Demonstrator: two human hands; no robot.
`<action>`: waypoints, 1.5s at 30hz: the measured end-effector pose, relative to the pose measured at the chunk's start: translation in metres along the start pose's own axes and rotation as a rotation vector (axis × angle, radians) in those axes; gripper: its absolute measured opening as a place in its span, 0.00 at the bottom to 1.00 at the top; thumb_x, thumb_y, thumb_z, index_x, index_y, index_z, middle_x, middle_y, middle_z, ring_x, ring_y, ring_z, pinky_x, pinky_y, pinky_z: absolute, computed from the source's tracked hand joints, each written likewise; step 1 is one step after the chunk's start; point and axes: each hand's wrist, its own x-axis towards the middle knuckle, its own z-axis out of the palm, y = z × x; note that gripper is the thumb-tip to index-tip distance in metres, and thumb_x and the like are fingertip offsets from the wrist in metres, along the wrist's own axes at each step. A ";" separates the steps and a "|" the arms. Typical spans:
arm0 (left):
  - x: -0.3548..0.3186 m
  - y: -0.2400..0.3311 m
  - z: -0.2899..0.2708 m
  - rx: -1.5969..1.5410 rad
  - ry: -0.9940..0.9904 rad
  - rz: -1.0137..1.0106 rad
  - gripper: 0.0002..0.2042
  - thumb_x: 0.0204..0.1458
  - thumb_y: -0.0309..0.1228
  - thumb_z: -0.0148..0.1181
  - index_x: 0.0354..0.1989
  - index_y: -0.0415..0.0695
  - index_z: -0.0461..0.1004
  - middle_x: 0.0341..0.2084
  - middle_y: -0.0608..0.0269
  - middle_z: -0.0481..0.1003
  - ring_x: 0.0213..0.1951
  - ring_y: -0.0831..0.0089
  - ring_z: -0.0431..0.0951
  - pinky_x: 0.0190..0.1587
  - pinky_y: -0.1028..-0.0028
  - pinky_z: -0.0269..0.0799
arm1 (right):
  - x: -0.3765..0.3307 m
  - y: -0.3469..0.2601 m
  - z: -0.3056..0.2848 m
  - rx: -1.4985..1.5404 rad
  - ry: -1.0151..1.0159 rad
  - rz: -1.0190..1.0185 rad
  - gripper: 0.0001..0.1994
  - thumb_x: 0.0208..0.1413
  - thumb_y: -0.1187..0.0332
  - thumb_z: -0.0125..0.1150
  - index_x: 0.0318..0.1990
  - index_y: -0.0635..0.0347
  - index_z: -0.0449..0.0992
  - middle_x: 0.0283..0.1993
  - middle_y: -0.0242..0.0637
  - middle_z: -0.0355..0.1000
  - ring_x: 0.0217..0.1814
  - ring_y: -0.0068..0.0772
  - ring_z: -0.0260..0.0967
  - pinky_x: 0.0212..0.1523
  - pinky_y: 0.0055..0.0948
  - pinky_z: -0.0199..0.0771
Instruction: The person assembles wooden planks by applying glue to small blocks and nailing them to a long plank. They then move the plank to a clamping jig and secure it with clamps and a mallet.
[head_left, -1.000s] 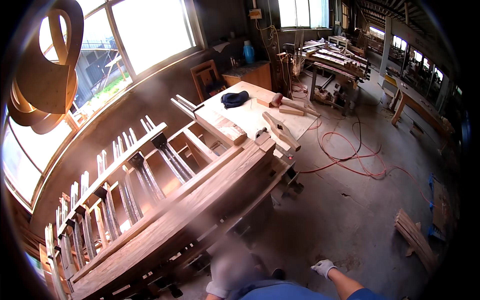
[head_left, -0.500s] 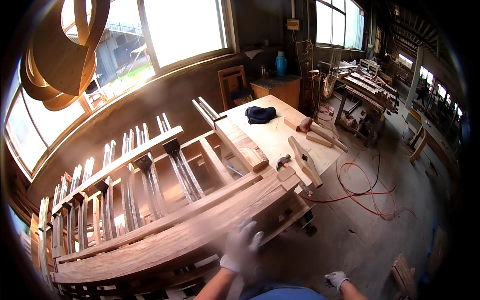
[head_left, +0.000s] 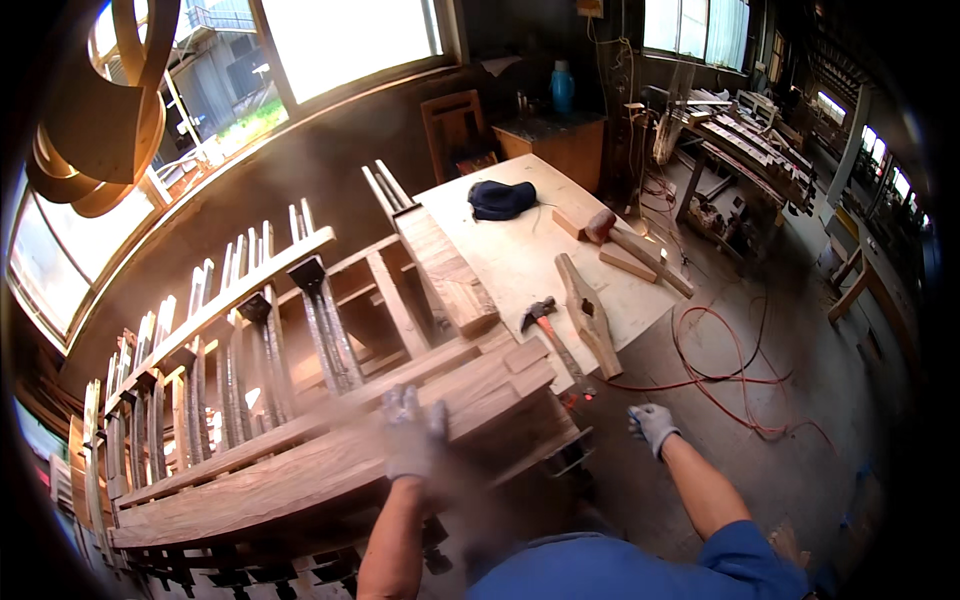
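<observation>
My left hand (head_left: 411,432), in a pale work glove, lies with its fingers stretched out over the front edge of a long wooden board (head_left: 270,472). The board rests along the front of a clamping rack, and a narrower wooden strip (head_left: 230,460) runs behind it. To the right, my gloved right hand (head_left: 653,424) hangs in the air, fingers curled, with nothing visible in them. Nearest to it is a claw hammer (head_left: 556,342) with an orange-red grip. Beside the hammer lies a shaped piece of wood (head_left: 588,318). A small wood block (head_left: 526,355) sits at the board's right end.
Metal bar clamps (head_left: 325,330) line the rack behind the board. A pale plywood tabletop (head_left: 530,250) holds a dark cap (head_left: 502,200), a mallet (head_left: 640,250) and offcuts. Red hose (head_left: 715,370) loops across the floor. Curved wooden pieces (head_left: 95,125) hang at upper left.
My left hand has moved forward onto the board. My right hand has risen from low near my body to beside the bench end. The view has shifted, and the hammer shows more fully.
</observation>
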 end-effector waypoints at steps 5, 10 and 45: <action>0.010 0.008 -0.006 0.179 -0.094 -0.079 0.27 0.66 0.49 0.62 0.65 0.43 0.78 0.68 0.41 0.73 0.72 0.44 0.67 0.73 0.49 0.60 | 0.047 -0.104 0.029 -0.486 0.075 -0.288 0.32 0.57 0.45 0.76 0.56 0.67 0.82 0.51 0.53 0.84 0.54 0.45 0.82 0.58 0.40 0.80; 0.005 -0.008 0.007 0.143 -0.014 0.030 0.22 0.66 0.45 0.62 0.61 0.43 0.80 0.63 0.42 0.77 0.66 0.45 0.74 0.69 0.50 0.67 | 0.100 -0.114 0.046 -0.666 -0.124 -0.277 0.39 0.51 0.40 0.79 0.59 0.67 0.81 0.50 0.53 0.85 0.52 0.49 0.85 0.55 0.41 0.83; -0.143 0.128 -0.062 -0.317 -0.259 0.528 0.43 0.46 0.56 0.79 0.67 0.43 0.74 0.64 0.46 0.73 0.65 0.44 0.74 0.69 0.51 0.71 | -0.152 -0.080 -0.099 -1.225 -0.891 -0.611 0.37 0.43 0.48 0.77 0.60 0.57 0.78 0.47 0.48 0.84 0.54 0.49 0.83 0.58 0.43 0.81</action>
